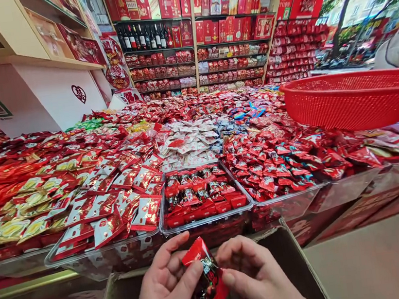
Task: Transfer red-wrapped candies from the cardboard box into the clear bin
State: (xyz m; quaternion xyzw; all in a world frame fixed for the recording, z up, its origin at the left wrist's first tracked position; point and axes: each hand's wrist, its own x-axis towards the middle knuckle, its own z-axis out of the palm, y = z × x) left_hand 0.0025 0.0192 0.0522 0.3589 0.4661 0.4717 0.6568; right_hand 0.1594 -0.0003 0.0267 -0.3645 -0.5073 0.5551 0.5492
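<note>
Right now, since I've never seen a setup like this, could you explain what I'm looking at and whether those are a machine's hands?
There is no machine here: these are a person's own bare hands. The single picture comes from a camera worn on that person's head, looking forward and down.

The left hand and right hand hold a small red and black packet between them, above an open cardboard box.

Just beyond is a clear tray of similar packets. Around it, the display is heaped with other wrapped packets, including a white pile behind the tray. A red basket sits to the right, and shelves of boxes and bottles stand at the back.
</note>
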